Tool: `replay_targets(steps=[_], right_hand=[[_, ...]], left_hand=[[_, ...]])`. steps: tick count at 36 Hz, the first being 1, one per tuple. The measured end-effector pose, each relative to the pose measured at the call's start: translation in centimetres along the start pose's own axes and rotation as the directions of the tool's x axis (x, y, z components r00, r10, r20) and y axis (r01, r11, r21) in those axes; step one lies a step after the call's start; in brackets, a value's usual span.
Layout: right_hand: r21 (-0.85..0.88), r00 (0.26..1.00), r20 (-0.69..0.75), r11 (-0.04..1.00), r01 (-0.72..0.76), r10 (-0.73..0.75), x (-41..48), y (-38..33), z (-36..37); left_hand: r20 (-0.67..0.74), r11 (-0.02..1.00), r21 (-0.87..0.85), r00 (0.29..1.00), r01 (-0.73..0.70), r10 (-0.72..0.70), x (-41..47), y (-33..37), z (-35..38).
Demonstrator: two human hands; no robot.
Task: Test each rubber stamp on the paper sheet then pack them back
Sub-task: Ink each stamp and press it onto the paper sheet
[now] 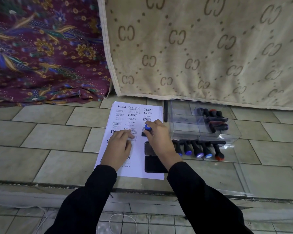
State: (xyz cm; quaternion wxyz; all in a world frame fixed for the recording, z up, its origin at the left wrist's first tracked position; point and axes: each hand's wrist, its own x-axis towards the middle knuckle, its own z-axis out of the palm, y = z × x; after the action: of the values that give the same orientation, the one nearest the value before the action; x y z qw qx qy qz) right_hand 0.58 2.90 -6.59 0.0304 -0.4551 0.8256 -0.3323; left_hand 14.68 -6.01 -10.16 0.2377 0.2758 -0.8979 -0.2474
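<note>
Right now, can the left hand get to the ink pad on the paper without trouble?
Probably not directly. The left hand lies flat on the paper sheet, and the right hand, holding a blue-capped stamp, has its forearm across the ink pad, covering much of it.

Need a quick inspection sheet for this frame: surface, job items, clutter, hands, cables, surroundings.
Surface: tiled floor.
Job's things: paper sheet full of test prints; ink pad open on it; five stamps in a row; more in clear box.
Clutter: nothing seen.
Grippers: left hand flat on the sheet; right hand pressing blue-capped stamp down.
Cables: white cord at bottom edge.
Surroundings: beige cloth, floral fabric.
</note>
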Motion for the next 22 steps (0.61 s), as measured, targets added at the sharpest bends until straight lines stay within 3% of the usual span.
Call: replay_targets(steps=[14, 16, 22], right_hand=[[0.090, 0.997, -0.025, 0.993, 0.079, -0.077, -1.0, 0.4, -0.8], [0.142, 0.993, -0.093, 0.986, 0.088, -0.075, -0.9, 0.5, -1.8], [0.408, 0.940, -0.317, 0.913, 0.014, 0.127, -1.0, 1.2, -5.6]], left_hand=[[-0.011, 1.000, -0.007, 1.000, 0.014, -0.014, 0.0, -0.2, 0.0], [-0.009, 1.000, -0.008, 1.000, 0.010, -0.010, 0.0, -0.2, -0.1], [0.004, 1.000, -0.002, 1.000, 0.031, -0.031, -0.1, -0.1, -0.1]])
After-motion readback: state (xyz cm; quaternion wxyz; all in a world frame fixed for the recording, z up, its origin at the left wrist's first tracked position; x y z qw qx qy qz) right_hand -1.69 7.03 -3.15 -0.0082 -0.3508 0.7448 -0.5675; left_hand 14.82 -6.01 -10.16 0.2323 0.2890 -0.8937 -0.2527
